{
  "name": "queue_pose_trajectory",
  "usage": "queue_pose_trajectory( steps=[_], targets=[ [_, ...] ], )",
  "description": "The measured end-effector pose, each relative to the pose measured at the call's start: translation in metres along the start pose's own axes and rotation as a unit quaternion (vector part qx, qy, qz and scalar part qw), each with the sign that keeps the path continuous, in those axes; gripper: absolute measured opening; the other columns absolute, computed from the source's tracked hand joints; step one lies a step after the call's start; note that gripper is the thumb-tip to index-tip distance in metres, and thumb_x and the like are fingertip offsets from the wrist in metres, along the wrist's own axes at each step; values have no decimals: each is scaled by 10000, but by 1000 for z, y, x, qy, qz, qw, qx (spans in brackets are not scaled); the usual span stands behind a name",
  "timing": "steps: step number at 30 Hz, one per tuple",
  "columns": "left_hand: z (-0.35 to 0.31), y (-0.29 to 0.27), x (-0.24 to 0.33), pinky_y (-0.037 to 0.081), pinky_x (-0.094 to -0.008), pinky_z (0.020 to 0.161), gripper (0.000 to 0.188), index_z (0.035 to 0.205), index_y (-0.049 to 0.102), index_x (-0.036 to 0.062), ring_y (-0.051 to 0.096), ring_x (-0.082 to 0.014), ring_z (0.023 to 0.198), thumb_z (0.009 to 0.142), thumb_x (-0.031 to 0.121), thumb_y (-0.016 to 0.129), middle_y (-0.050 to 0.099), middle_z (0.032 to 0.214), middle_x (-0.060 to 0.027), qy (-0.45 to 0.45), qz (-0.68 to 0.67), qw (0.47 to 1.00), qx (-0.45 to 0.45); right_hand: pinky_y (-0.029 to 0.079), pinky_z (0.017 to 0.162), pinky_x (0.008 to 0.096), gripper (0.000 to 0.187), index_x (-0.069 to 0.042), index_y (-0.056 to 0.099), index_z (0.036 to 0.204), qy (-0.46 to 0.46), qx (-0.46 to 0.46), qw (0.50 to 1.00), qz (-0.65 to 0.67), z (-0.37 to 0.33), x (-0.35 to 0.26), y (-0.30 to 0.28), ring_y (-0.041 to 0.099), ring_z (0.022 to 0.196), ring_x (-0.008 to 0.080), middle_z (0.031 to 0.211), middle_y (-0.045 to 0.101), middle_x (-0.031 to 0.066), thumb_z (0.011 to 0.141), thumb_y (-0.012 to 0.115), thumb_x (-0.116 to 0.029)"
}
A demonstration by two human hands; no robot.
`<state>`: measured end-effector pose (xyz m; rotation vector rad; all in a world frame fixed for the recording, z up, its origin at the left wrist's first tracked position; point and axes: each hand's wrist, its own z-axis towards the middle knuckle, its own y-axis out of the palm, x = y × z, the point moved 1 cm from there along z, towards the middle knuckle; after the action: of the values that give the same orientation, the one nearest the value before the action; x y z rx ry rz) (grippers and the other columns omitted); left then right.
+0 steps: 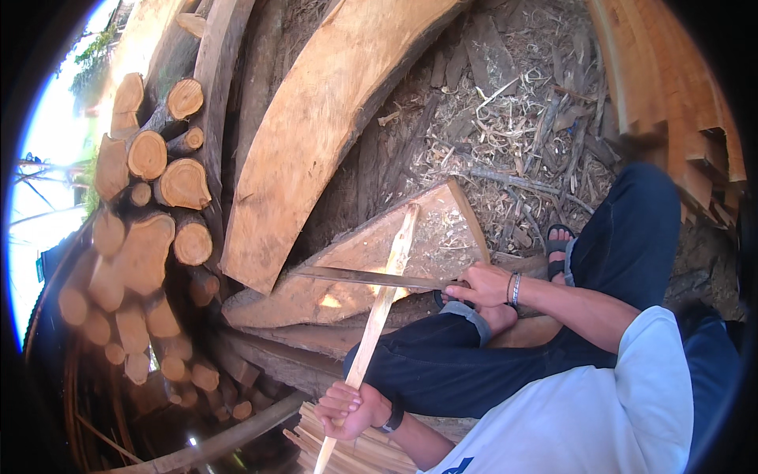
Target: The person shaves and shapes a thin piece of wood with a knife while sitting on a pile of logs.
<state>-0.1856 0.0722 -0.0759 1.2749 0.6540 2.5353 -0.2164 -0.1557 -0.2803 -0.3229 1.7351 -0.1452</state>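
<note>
My left hand (351,409), with a dark watch at its wrist, is closed round the lower part of a long, pale wooden stick (368,340). The stick slants away from me, its far end lying over a thick wooden slab (446,217). Wood shavings are scattered on that slab. In my right hand (483,286), which has bracelets at the wrist, is the handle of a long-bladed knife (359,276). Its blade points left and crosses the stick at about its middle. Whether the edge bites into the wood cannot be made out.
A large curved plank (316,118) lies beyond the slab. Stacked round logs (162,182) stand at the left, and sawn boards (663,87) at the far right. Shavings and bark (513,118) litter the ground. Thin split sticks (355,457) lie below my left hand. My sandalled feet are beside the slab.
</note>
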Motion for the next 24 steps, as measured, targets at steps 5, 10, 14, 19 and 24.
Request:
queue_pose_trajectory(
  steps=[5,10,14,19,24],
  targets=[
    [0,-1,0,259,-229,384,339,563,303,135,246,-115,331,875,236,388,272,416,-1,4,9,1000,-8,544,699,414,652,-36,723,725,77,-31,996,10,3,4,-6,675,644,326,590,654,138,916,438,-590],
    [-3,1,0,252,-224,376,342,561,301,135,240,-112,327,877,234,388,266,414,1,9,-3,1000,10,548,695,407,653,-52,731,700,-14,-7,999,34,1,0,-3,672,619,315,589,656,129,927,424,-583],
    [-3,3,0,251,-220,374,340,561,291,135,240,-109,327,873,237,384,267,419,4,10,14,1000,1,546,699,416,645,-53,733,716,92,-34,995,-16,5,10,-9,669,623,323,585,651,141,920,435,-587],
    [-5,5,0,245,-216,372,343,561,293,140,234,-108,321,879,239,378,256,415,7,11,13,1000,8,546,705,413,679,-32,725,686,-5,-1,1000,-8,0,-7,-4,664,607,327,573,646,139,921,426,-594],
    [-5,11,-1,242,-214,373,343,563,294,139,238,-107,321,880,242,378,258,418,6,4,30,999,-20,540,695,428,684,-17,719,695,84,-3,996,-9,7,21,-1,659,598,340,565,630,169,910,435,-601]
  ],
)
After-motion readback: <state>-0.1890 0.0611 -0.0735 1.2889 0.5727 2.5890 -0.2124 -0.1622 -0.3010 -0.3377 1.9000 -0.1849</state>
